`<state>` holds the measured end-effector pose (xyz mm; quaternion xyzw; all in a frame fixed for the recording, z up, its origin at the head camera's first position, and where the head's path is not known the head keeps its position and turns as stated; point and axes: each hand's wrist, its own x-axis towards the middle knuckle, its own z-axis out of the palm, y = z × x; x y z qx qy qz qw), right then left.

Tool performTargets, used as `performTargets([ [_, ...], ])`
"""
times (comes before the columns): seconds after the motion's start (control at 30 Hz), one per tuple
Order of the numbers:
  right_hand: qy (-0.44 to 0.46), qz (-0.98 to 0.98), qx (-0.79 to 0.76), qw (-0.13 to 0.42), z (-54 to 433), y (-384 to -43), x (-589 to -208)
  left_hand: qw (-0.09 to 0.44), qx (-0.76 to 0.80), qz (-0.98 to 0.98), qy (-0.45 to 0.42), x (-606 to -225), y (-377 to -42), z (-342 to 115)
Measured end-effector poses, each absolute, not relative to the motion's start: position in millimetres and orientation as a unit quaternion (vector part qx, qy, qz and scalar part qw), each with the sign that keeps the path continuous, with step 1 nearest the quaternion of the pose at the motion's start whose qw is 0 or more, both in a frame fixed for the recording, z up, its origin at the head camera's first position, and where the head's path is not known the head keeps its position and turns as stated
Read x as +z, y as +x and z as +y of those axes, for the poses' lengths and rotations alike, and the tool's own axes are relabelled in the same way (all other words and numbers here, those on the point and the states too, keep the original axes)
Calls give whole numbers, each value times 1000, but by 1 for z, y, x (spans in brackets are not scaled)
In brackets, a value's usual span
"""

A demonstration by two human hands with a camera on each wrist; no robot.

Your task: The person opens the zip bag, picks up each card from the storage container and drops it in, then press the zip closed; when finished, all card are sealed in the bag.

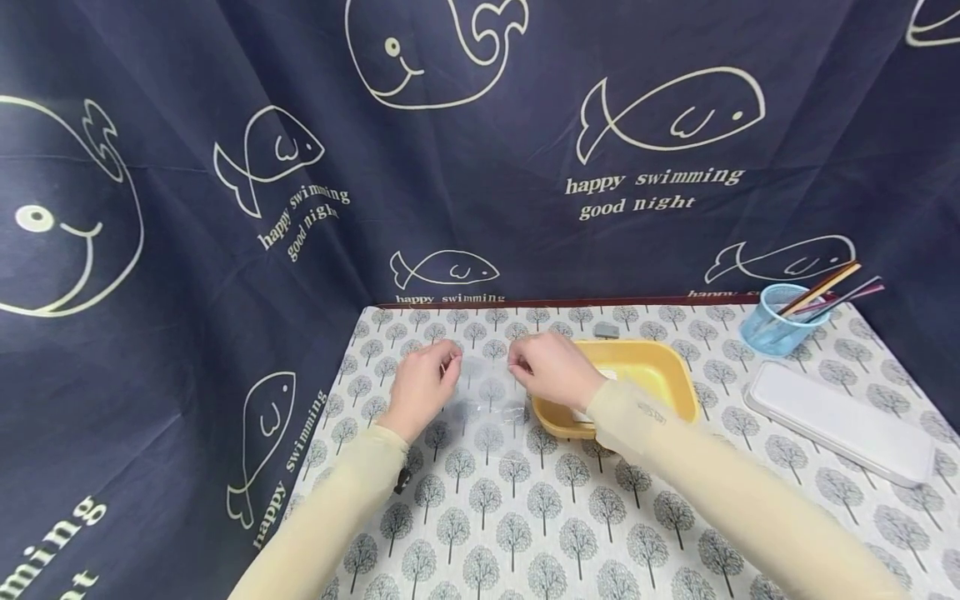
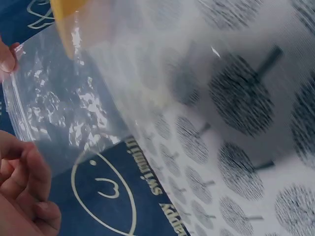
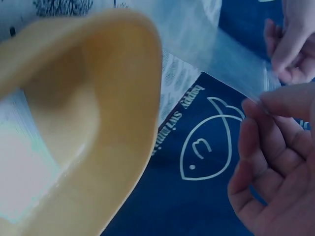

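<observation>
A clear plastic zip bag (image 1: pixel 487 421) hangs between the two hands, its sealing strip along the upper edge in the left wrist view. My left hand (image 1: pixel 420 387) pinches one top corner of the bag (image 2: pixel 69 93). The other top corner is between the thumb and forefinger of my right hand (image 3: pixel 280 162). Through the see-through film the tree-print cloth shows. Just right of the bag is a yellow plastic basket (image 1: pixel 663 358), partly covered by the right hand and forearm. Something flat and white (image 3: pixel 24 162) lies inside it.
A light blue cup (image 1: pixel 776 329) holding several thin sticks or pens stands at the back right. In front of it lies a long white case (image 1: pixel 840 421). A small grey block (image 1: pixel 606 331) sits behind the basket. Dark blue fish-print curtain (image 1: pixel 525 192) borders the table's back and left.
</observation>
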<state>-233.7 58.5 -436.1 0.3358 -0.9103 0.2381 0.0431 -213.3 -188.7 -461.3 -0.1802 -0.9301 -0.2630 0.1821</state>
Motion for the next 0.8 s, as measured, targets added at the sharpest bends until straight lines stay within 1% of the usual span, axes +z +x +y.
performTargets([
  [0.1, 336, -904, 250, 87, 61, -222, -435, 166, -322, -920, -151, -454, -208, -180],
  [0.23, 320, -902, 265, 118, 64, -208, -431, 135, -436, -883, -111, -446, -201, -168],
  [0.37, 317, -894, 272, 161, 67, -195, -429, 119, -532, -833, -92, -440, -196, -155],
  [0.63, 344, -854, 291, 261, 69, -173, -429, 107, -608, -783, -78, -431, -184, -138],
  [0.7, 346, -849, 291, 274, 68, -168, -430, 105, -624, -771, -69, -429, -182, -135],
  [0.8, 341, -847, 300, 276, 67, -161, -432, 101, -642, -758, -61, -427, -181, -132],
])
